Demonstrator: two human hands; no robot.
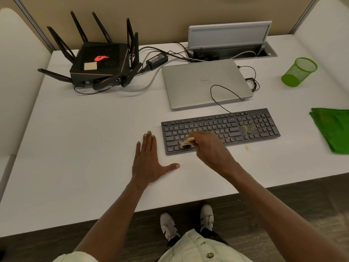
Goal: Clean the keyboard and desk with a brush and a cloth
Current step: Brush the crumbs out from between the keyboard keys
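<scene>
Two hands: the right hand (207,146) works over the keyboard (221,130), its fingers grasping a small pale brush (187,142); the left hand (149,161) lies flat on the desk (85,148) just left of the keyboard, fingers straight and released.
Brush position: its head touches the keys at the keyboard's lower left corner.
Dirt: yellowish crumbs sit on the keyboard's right part, near the number pad; one speck lies on the desk just in front of that end.
Cloth: the green cloth (334,129) lies right of the keyboard, untouched.
Step in hand: brushing the keys, by my reading.
Doing it well: sweep in short strokes along the rows toward the crumbed end, bristles into the gaps, light pressure; steady the keyboard's left edge with the free hand.
Risk: flicked crumbs may scatter toward the laptop (205,84) behind the keyboard.
</scene>
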